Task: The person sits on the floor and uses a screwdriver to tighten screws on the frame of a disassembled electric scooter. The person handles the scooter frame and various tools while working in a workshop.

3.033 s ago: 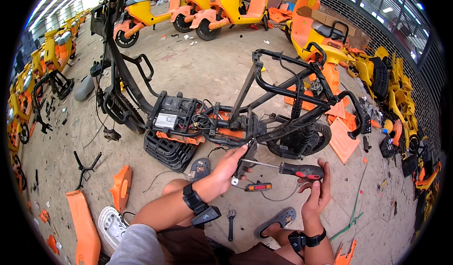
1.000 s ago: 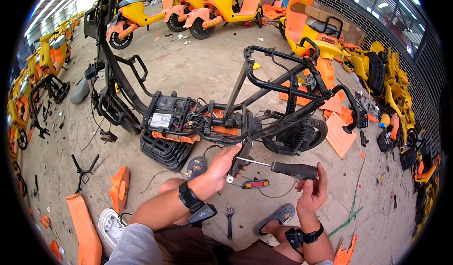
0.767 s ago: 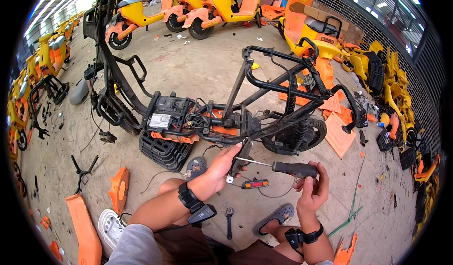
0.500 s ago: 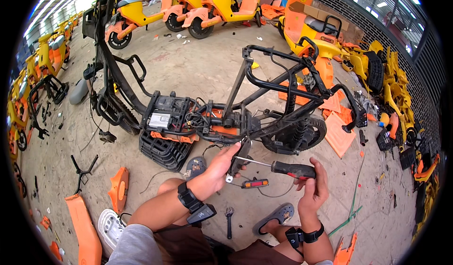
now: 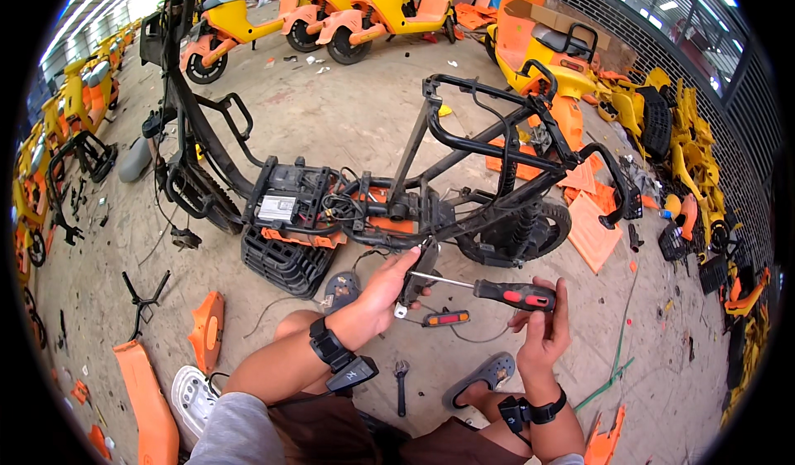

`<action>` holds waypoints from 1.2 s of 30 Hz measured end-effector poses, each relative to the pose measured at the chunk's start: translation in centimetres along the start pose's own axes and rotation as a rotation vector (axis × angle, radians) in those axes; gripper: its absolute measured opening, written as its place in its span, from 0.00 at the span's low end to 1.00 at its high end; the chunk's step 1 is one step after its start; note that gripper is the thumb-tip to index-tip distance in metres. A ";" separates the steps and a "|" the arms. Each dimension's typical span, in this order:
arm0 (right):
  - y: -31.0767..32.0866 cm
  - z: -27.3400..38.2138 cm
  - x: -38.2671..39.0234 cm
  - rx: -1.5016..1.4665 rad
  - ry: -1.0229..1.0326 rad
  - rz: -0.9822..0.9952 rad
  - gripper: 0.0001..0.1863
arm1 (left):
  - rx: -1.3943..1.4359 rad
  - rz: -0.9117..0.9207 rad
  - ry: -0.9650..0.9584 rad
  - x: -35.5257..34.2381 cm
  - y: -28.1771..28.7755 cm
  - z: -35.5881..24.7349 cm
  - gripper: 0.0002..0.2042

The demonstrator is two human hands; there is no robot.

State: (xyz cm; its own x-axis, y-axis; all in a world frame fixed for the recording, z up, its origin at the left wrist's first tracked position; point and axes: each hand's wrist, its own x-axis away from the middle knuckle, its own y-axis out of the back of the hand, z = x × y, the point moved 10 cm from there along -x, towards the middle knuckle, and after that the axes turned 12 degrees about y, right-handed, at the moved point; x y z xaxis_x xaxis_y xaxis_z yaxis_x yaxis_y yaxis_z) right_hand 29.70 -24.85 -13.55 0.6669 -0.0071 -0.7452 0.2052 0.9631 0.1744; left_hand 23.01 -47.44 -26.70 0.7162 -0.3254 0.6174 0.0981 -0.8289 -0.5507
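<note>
My left hand (image 5: 383, 284) is closed around a dark flat bracket-like part (image 5: 426, 268) just below the scooter frame (image 5: 397, 237). A screwdriver (image 5: 515, 295) with a black and red handle lies level, its metal shaft running left to that part. Around the butt of its handle are the fingers of my right hand (image 5: 542, 324); the tip is hard to make out against the dark part. A small light with a red and amber lens (image 5: 445, 318) hangs on a cable beneath my left hand. The stripped black frame bears a silver box (image 5: 277, 208) and loose wiring.
An adjustable wrench (image 5: 402, 389) lies on the floor between my feet. Orange panels (image 5: 149, 403) are at the left, another orange panel (image 5: 593, 233) near the rear wheel (image 5: 530, 233). Yellow and orange scooters (image 5: 397, 18) stand behind; yellow and black parts (image 5: 687, 146) pile along the right wall.
The screwdriver handle has turned in my right hand, so its red patches now face up more. My left hand keeps its hold on the dark part. The view has shifted slightly.
</note>
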 end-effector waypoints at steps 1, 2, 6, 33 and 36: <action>-0.3 0.2 0.0 -0.036 -0.007 -0.005 0.29 | 0.000 -0.002 0.000 0.0 -0.1 0.0 0.18; -0.8 0.5 0.0 -0.080 -0.010 -0.010 0.30 | 0.004 0.013 -0.001 0.0 -0.1 -0.2 0.18; -0.1 -0.4 0.7 0.008 -0.030 -0.031 0.30 | -0.005 0.030 -0.006 0.1 -0.1 -0.3 0.18; 1.2 -2.4 0.1 -0.102 -0.346 -0.148 0.24 | -0.055 -0.024 0.037 -0.5 0.1 0.6 0.18; 0.2 -1.5 -0.4 -0.178 -0.264 -0.173 0.26 | -0.040 -0.023 0.027 -0.4 0.1 0.5 0.18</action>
State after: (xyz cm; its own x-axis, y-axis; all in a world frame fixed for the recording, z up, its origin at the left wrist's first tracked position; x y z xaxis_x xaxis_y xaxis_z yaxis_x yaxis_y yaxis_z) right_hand 28.38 -24.22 -14.18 0.8001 -0.2207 -0.5578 0.2185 0.9732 -0.0718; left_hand 23.04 -47.15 -27.26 0.6948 -0.3179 0.6451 0.0863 -0.8537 -0.5136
